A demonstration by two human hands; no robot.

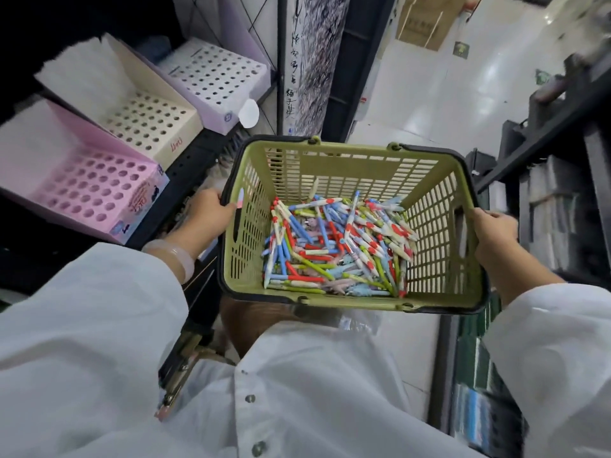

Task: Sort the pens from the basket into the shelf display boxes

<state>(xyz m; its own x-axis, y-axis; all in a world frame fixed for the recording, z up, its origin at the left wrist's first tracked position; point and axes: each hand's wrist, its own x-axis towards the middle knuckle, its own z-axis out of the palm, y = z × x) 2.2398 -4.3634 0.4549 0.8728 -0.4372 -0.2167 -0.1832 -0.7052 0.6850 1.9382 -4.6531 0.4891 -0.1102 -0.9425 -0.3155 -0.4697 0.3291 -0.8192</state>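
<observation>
Both hands, left hand (211,209) and right hand (492,233), grip the basket (330,153) rims; pens (337,246) unsorted. Next, free one hand for the empty display boxes (99,190) at left.

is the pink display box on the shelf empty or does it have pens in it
Empty: every hole in the pink display box shows open, no pen standing in any. The pens lie in the basket.

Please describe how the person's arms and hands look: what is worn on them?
Both arms wear long, loose white sleeves. The left wrist carries a pale, translucent pinkish bangle. The left hand and right hand are bare, without gloves; no rings show.
</observation>
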